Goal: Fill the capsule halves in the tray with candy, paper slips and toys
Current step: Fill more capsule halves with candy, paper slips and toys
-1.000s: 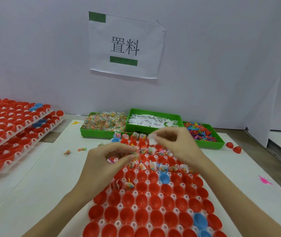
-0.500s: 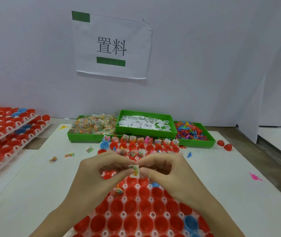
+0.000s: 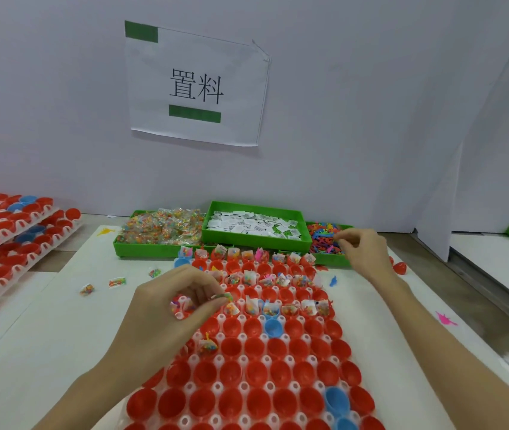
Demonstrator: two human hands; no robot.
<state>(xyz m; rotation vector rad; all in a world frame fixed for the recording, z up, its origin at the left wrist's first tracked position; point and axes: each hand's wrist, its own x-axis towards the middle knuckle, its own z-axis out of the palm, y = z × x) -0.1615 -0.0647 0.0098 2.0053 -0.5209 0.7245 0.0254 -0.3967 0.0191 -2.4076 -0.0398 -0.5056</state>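
Fingers of the left hand [image 3: 166, 308] pinched a candy packet [image 3: 226, 295] over the tray [image 3: 243, 386], near its left edge, ready to drop. Right hand [image 3: 361, 249] reached into the toy bin [image 3: 327, 259] at the desk's far edge; whether it held a toy, I cannot tell.

Worktop [image 3: 45, 336]: white, flat.
Centre: white capsule tray [image 3: 248, 336] of red and blue halves.
Far edge, side by side: green candy bin [image 3: 141, 246], green slip bin [image 3: 247, 240], green toy bin [image 3: 330, 259].
Left edge: stacked capsule trays [image 3: 8, 243].
Loose, left of centre tray: three candy packets [image 3: 117, 282].
Loose, right: pink toy [image 3: 446, 319], blue toy [image 3: 333, 280], red capsule half [image 3: 399, 268].
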